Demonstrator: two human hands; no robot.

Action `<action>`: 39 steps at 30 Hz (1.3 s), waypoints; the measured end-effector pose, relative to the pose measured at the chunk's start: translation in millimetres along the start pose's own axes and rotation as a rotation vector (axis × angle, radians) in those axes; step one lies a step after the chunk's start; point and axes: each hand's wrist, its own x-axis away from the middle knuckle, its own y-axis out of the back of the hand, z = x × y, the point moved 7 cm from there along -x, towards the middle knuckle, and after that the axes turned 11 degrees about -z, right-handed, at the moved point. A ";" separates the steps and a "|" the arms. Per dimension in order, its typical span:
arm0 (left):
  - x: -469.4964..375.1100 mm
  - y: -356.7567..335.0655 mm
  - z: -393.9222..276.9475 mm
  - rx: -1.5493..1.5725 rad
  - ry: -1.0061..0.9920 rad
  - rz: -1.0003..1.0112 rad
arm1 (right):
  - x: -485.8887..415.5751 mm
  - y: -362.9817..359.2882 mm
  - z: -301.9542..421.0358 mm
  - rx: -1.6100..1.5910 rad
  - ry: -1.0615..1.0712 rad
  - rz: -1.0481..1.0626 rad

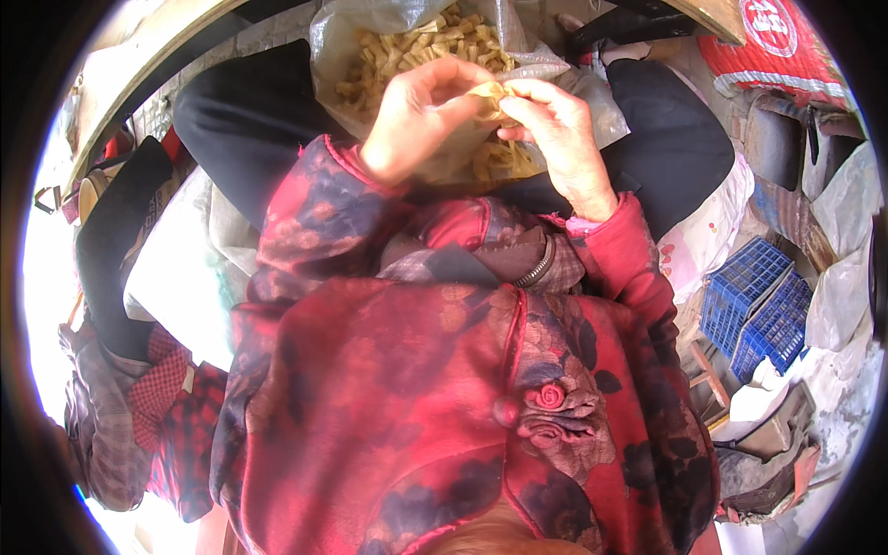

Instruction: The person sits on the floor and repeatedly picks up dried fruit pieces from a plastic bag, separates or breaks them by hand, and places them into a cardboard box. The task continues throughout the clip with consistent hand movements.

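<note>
Between the fingertips of both my hands is a small, pale yellow strip piece (490, 100), which looks like a tofu-skin knot. My left hand (420, 114) pinches its left side between thumb and forefinger. On the other side, my right hand (558, 132) grips it with thumb and fingers. Just beyond my hands, a translucent plastic bag (329, 41) lies open between my knees. It holds a heap of similar yellow knotted pieces (430, 45). Below my right hand, looser yellow strips (505, 161) lie close to my lap, partly hidden by the hand.
Blue plastic baskets (753, 305) stand at the right, near a metal container (773, 142). A red woven sack (784, 55) bearing writing is at the upper right. White sacking (184, 257) lies by my left knee. Another person's plaid clothing (111, 416) shows at the left. A wooden edge (132, 73) curves across the upper left.
</note>
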 end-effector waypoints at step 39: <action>38.0 11.6 5.8 0.451 0.359 0.096 | 47.2 1.1 25.2 0.206 0.147 0.012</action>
